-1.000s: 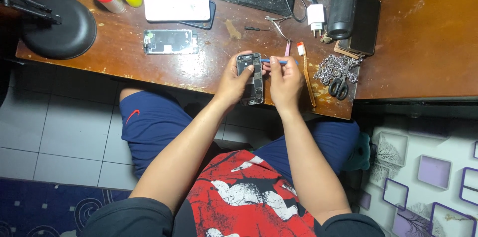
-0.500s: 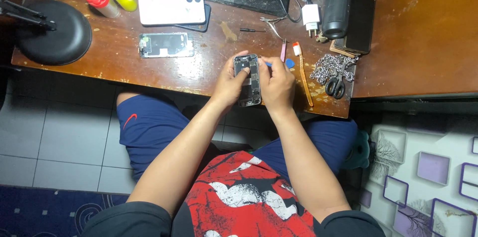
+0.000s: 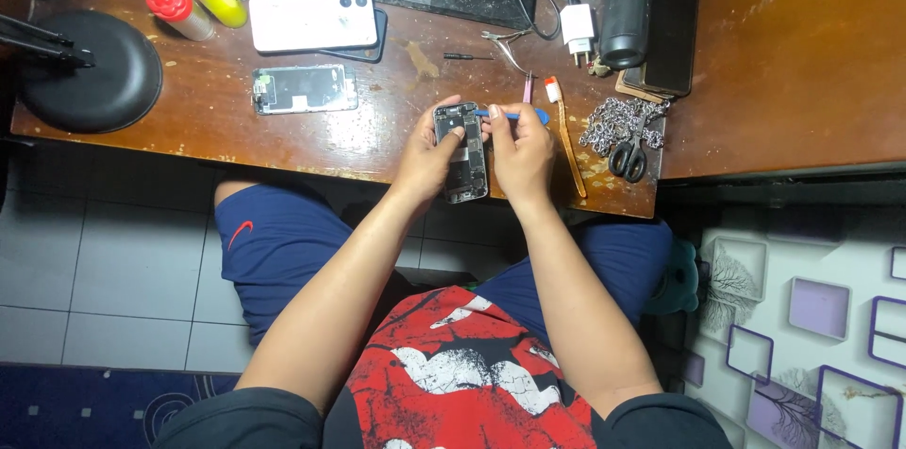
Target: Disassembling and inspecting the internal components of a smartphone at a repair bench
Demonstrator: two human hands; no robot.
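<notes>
Opened phone (image 3: 462, 154): between both hands at the table's (image 3: 755, 52) near edge, long axis running away from the person.
Left hand (image 3: 427, 154): grips its left side.
Right hand (image 3: 521, 149): holds blue tool (image 3: 514, 115), lying crosswise, tip on phone's top.

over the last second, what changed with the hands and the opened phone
Little changed. The left hand keeps gripping the opened phone, and the right hand still works the blue tool at its top end. The desk items stayed put.

One head-worn camera looks steeply down from above; the desk (image 3: 283, 142) edge sits near; both forearms fill mid-frame.
</notes>
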